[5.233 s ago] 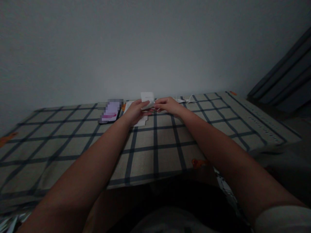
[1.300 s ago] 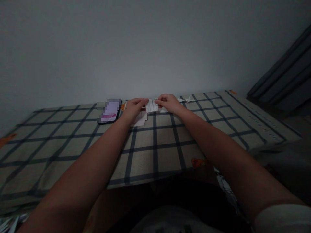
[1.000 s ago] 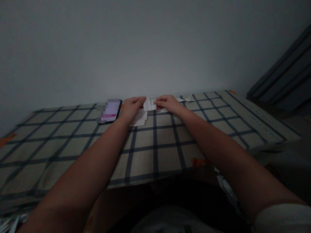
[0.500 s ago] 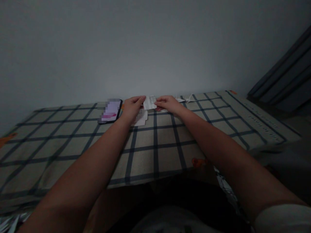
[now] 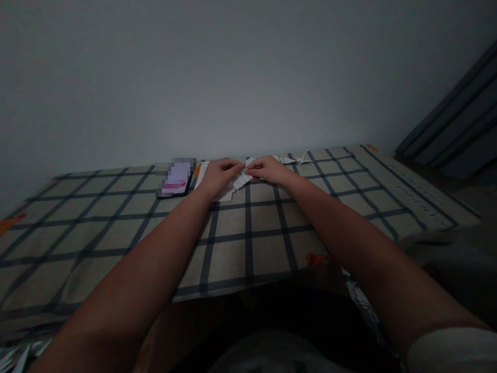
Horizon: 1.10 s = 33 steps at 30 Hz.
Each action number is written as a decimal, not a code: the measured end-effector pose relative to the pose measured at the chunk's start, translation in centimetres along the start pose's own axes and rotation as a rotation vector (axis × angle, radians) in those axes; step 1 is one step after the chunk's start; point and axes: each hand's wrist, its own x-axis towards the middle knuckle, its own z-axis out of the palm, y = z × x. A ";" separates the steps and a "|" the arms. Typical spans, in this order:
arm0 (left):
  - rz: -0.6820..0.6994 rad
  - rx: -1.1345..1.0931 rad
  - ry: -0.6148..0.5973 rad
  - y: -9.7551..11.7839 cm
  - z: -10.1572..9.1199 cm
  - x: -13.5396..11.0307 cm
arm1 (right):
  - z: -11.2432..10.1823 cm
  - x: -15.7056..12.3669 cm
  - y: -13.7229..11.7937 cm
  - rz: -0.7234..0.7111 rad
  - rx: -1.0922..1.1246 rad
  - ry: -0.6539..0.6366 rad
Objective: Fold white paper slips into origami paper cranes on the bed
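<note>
Between my two hands is a small piece of pleated white paper (image 5: 241, 180) with creases fanning out. My left hand (image 5: 220, 175) pinches it near its upper edge, thumb and fingers closed. My right hand (image 5: 267, 170) pinches the same paper from the other side, its fingertips almost meeting those of the left. Under and beside my left hand lies a flat white sheet of paper (image 5: 224, 197), partly covered by the hand. Behind my right hand, white folded paper pieces (image 5: 298, 159) with pointed ends rest near the wall.
A phone (image 5: 176, 178) with a lit, blurred screen lies left of my hands. The checked tablecloth (image 5: 267, 243) covers the table, which stands against a grey wall (image 5: 248, 77). A dark curtain (image 5: 458, 114) hangs at the right.
My left hand has moved right, closer to my right hand. The paper, held up facing me before, is now tilted lower, with its pleats gathered at the fingertips.
</note>
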 end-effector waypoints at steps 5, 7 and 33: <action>-0.031 -0.035 0.082 -0.3 -0.3 0.4 | 0.2 0.1 -0.1 0.009 0.028 -0.015; -0.014 -0.041 0.087 -0.5 -0.4 0.6 | 0.1 0.2 0.0 -0.022 0.012 -0.011; 0.107 0.071 -0.033 -0.6 -0.2 0.1 | 0.3 -0.1 -0.5 -0.167 -0.215 0.095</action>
